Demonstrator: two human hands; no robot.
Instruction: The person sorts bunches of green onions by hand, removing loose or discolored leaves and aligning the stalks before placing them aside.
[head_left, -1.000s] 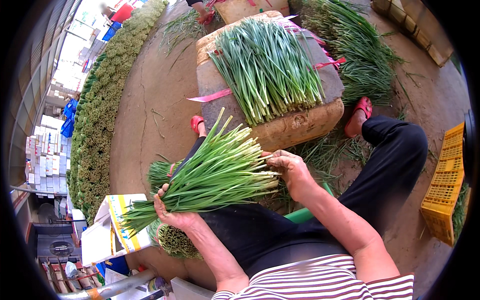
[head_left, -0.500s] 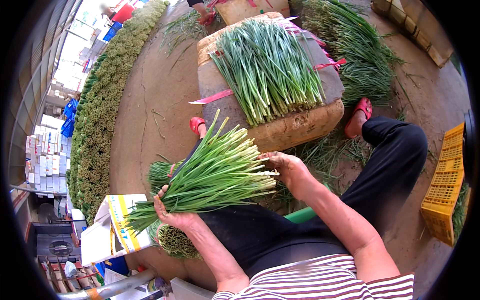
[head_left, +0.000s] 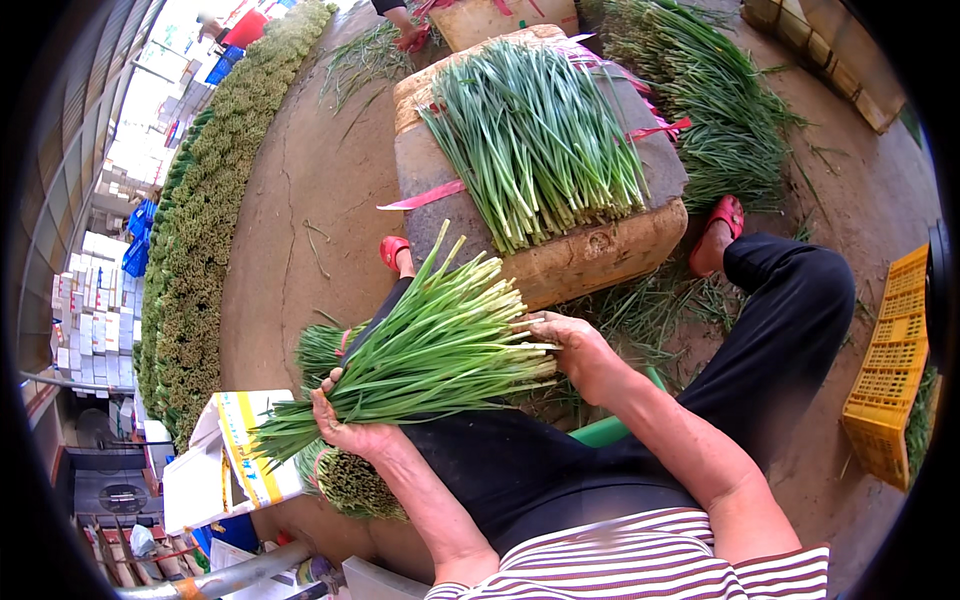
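My left hand (head_left: 350,425) is wrapped round the leafy part of a thick bunch of green chives (head_left: 430,350), held slanting over my lap. The pale cut ends fan out toward the right. At those ends is my right hand (head_left: 575,350), its fingers bent and pinched on the stem tips; exactly which stems they hold is hard to make out. In front of me, a layer of loose chives (head_left: 540,140) lies on a block-like stand (head_left: 600,250) with a dark top. A pink ribbon (head_left: 430,196) sticks out from under this layer on the left.
Tied bundles (head_left: 355,480) sit by my left leg, near a white foam box (head_left: 230,460). A heap of chives (head_left: 710,110) lies at the far right, a yellow crate (head_left: 885,370) at the right. Stacked bundles (head_left: 190,260) line the left. Another person's hand (head_left: 412,38) shows at the top.
Almost nothing differs. My right hand has shifted very slightly at the stem ends, and the bunch in my left hand has moved a touch to the right.
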